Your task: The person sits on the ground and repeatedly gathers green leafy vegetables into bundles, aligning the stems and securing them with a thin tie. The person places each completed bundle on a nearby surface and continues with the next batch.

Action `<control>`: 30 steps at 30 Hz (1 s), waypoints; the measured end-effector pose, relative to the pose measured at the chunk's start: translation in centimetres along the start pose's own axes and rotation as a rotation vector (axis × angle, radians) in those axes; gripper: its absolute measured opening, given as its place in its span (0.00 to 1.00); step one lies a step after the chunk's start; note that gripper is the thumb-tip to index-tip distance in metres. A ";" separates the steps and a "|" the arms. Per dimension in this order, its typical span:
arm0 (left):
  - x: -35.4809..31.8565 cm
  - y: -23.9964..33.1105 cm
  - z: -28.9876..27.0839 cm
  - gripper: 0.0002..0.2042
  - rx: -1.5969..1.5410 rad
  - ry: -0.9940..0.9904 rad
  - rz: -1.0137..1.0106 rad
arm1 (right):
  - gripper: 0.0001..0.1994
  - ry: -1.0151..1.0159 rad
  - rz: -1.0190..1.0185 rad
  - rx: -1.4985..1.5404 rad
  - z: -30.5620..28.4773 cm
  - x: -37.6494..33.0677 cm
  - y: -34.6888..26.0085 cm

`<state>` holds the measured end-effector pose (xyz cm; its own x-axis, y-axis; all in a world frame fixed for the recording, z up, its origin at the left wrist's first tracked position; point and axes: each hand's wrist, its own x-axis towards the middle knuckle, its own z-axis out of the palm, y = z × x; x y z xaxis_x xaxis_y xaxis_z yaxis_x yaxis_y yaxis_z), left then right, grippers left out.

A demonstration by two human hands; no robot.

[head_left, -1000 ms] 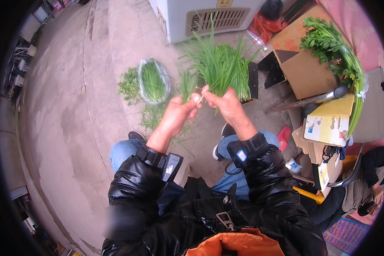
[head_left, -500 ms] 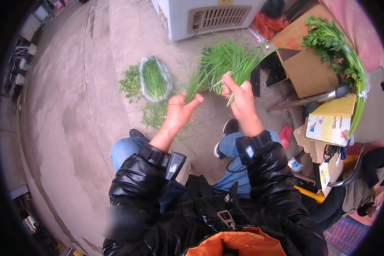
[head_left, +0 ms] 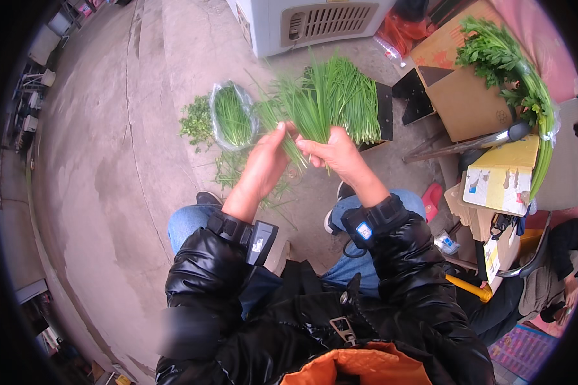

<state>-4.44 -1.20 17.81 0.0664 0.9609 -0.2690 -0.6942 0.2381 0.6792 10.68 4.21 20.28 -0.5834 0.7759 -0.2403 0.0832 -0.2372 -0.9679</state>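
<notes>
My left hand [head_left: 267, 157] is closed on a thin bunch of chives, its stem ends poking out past the fingers. Close against it, my right hand [head_left: 340, 156] grips a fuller bunch of chives [head_left: 305, 112], leaves pointing away from me. Behind the right hand a heap of chives [head_left: 359, 96] lies on a dark box [head_left: 385, 112]. Left of my hands, a clear plastic bag [head_left: 254, 131] holds more chives [head_left: 233, 115]. Loose green scraps [head_left: 230, 168] are strewn on the floor between the bag and my left wrist.
Leafy green herbs [head_left: 196, 122] lie left of the bag. A white appliance [head_left: 331, 25] stands ahead. At right are a cardboard box [head_left: 465, 106], celery [head_left: 541, 122] tied in a bundle and a yellow-and-white box [head_left: 504, 176]. Another person's hand [head_left: 570, 290] shows at far right.
My right hand has moved left and down with its bunch, away from the heap. Both hands are now close together, where before they were apart.
</notes>
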 end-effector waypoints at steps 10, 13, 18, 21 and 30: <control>-0.3 -0.1 0.1 0.14 0.276 0.077 0.059 | 0.13 -0.016 0.067 -0.020 0.0 -0.1 -0.2; -0.4 0.2 -0.2 0.13 0.347 0.077 0.073 | 0.16 -0.024 0.026 0.011 0.0 -0.2 -0.6; -0.3 0.8 -0.6 0.14 0.432 0.063 0.058 | 0.16 0.004 0.043 -0.028 0.0 -0.2 -1.1; -0.3 0.9 -0.6 0.15 0.447 0.039 0.064 | 0.16 0.004 0.034 -0.027 0.0 -0.3 -1.0; -0.6 1.3 -0.4 0.13 0.463 0.055 0.067 | 0.10 0.012 0.034 -0.024 -0.4 -0.1 -0.4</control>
<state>-5.62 -1.49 18.59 -0.0140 0.9703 -0.2414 -0.3023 0.2260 0.9260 11.05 4.44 20.65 -0.5705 0.7742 -0.2741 0.1226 -0.2497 -0.9605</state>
